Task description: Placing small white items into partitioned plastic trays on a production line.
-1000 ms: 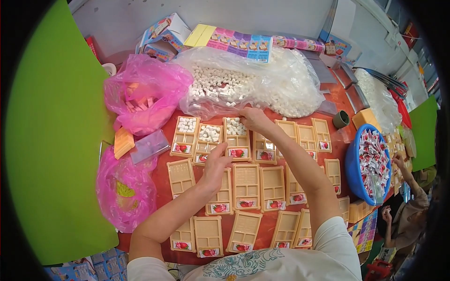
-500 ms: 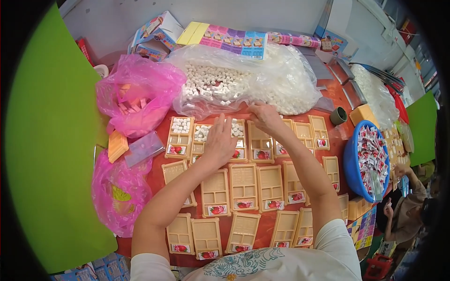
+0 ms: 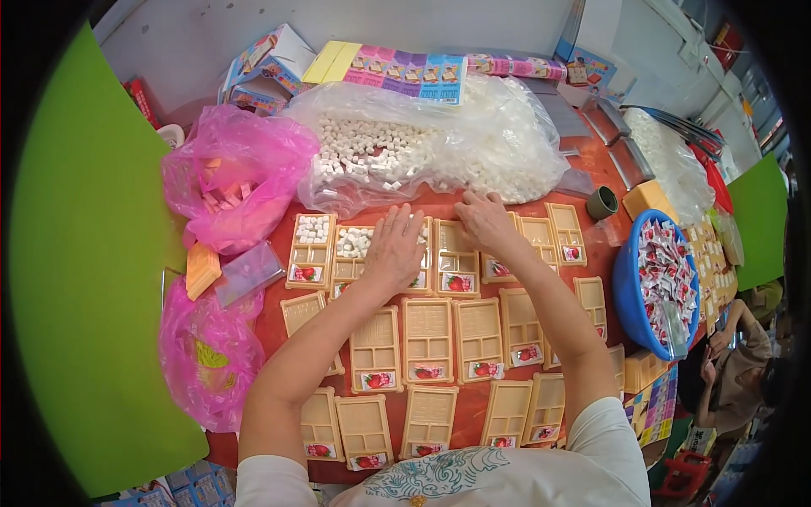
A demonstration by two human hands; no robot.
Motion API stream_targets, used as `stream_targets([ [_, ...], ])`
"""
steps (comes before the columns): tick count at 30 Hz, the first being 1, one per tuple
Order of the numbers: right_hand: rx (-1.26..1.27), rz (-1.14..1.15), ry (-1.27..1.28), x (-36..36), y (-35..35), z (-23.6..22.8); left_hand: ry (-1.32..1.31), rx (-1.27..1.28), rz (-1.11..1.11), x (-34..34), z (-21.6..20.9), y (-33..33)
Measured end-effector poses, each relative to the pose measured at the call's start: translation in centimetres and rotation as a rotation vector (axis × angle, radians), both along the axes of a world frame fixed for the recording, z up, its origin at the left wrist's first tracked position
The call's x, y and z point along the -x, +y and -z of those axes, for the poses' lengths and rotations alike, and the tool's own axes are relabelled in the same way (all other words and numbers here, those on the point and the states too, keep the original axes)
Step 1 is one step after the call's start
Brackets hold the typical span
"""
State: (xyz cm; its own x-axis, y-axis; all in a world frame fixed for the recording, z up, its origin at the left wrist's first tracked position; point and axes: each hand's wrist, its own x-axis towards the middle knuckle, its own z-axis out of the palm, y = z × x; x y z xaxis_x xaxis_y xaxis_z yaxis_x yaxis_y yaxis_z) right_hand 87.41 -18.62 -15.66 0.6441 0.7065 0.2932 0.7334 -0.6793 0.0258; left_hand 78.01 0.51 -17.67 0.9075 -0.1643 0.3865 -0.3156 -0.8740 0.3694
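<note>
My left hand [image 3: 395,249] lies with fingers stretched over the third tray of the back row, covering much of it. My right hand [image 3: 488,224] has its fingers curled downward at the upper end of the compartment trays, beside a tray with an unfilled upper compartment [image 3: 457,241]. Whatever its fingertips hold is hidden. At the row's left, a beige tray [image 3: 311,249] has small white cubes in its upper compartment. The neighbouring tray also contains white cubes [image 3: 353,242]. A strawberry-printed sachet [image 3: 457,283] sits in the lower part of the tray beside my hands.
Behind the trays lies a clear plastic bag [image 3: 355,198] of white cubes. Pink bags [image 3: 182,338] stand left. A blue basin [image 3: 623,291] of sachets and a dark green cup [image 3: 601,203] are right. More tray rows [image 3: 428,338] lie nearer me. Another person [image 3: 743,380] works at far right.
My right hand has come slightly nearer from the bag's edge, its fingers curled over the tray tops. My left hand stays over the third tray. The whole view has shifted slightly.
</note>
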Motion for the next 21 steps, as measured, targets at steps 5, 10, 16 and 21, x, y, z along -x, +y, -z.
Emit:
stream_targets([
  [5,0.033,-0.005,-0.014,0.6,0.2,0.5,-0.033,-0.082,0.051,-1.3,0.7,0.1],
  [10,0.023,-0.015,-0.050,0.3,-0.1,1.2,-0.139,-0.264,0.139,-1.1,0.7,0.1],
  [16,0.016,-0.021,-0.117,-0.6,-0.5,-0.4,-0.115,0.216,0.063,-1.1,-0.4,0.1],
  [21,-0.027,0.006,-0.100,-2.2,0.2,-3.2,0.271,0.722,-0.002,-0.9,-1.8,-0.4],
])
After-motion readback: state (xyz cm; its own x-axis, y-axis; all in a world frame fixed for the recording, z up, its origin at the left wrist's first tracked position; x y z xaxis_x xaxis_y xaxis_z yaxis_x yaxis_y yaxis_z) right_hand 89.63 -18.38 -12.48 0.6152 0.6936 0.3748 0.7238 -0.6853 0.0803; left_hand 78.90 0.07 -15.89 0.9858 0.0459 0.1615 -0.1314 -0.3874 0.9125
